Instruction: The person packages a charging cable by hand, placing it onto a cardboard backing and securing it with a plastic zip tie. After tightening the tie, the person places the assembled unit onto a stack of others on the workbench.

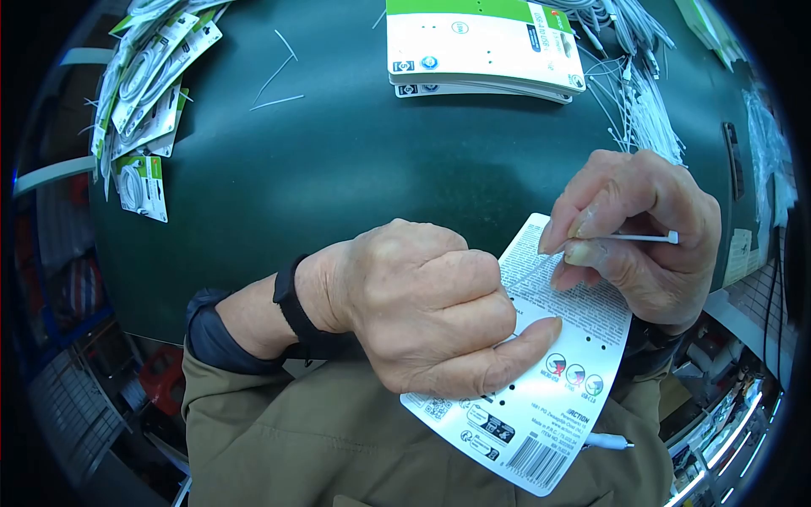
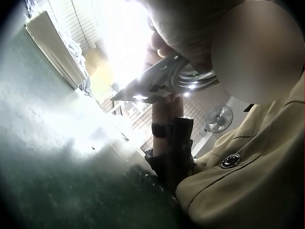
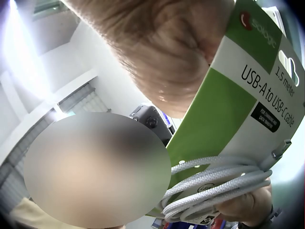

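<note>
In the head view my left hand (image 1: 435,308) holds a printed cardboard package card (image 1: 541,414), fingers curled and thumb lying over its printed back. Thumb and fingertips of my right hand (image 1: 655,228) pinch a thin white cable tie (image 1: 638,238) above the card's upper part, its small head sticking out to the right. The right wrist view shows the card's green and white front, marked USB-A to USB-C. Against that front lies a coiled white braided cable (image 3: 214,188), its metal plug at the right. In the head view a white cable end (image 1: 608,441) pokes out below the card.
Stacked cards (image 1: 486,51) lie at the back of the dark green table (image 1: 338,160). Right of them are bundled grey cables (image 1: 629,34) and a heap of white cable ties (image 1: 646,118). Carded cables (image 1: 152,84) pile up at the left. Loose tie strips (image 1: 277,103) lie between.
</note>
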A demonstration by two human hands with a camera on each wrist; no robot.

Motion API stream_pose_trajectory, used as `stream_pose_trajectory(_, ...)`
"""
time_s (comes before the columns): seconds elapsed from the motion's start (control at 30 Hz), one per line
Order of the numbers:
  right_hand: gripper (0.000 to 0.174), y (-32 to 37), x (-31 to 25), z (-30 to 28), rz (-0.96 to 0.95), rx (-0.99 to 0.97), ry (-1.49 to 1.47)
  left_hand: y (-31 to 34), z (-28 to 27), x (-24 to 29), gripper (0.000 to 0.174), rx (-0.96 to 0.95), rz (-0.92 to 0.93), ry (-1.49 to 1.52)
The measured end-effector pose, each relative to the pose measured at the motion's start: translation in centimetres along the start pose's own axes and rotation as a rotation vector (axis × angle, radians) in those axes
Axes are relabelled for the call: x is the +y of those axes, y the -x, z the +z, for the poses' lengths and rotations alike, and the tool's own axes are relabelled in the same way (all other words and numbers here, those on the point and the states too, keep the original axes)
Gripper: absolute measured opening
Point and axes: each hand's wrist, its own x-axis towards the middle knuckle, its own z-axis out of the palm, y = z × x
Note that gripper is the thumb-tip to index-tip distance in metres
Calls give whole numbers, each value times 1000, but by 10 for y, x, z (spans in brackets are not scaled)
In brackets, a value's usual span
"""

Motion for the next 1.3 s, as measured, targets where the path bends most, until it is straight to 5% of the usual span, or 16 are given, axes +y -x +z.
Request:
stream_pose_trajectory(0.43, 12, -7, -6, -5, 67, -226, 66, 1, 2, -1, 37, -8, -30, -19)
stream_pose_trajectory(0.8, 16, -7, 10, -10, 60, -230, -14, -6, 5, -3, 39, 70, -101, 60)
stream_pose_trajectory(0.93, 22, -7, -4, -6, 177, 41, -76, -6, -3, -3, 41, 7, -174, 53)
stream_pose_trajectory(1.0, 23, -5, 4, -7, 2, 315, -28, -9, -12, -2, 40, -36, -284, 68)
stream_pose_trajectory(1.13, 14, -2, 12, -18, -257, 766, 33, -4, -3, -23, 40, 171, -376, -89)
stream_pose_trajectory(1.2, 9, -4, 11, -15, -335, 783, 64, -3, 8, -34, 31, 230, -491, -243)
stream_pose_trajectory(1.3, 14, -7, 9, 3, -406, 753, 192, -19, -4, -36, 18, 379, -840, 132)
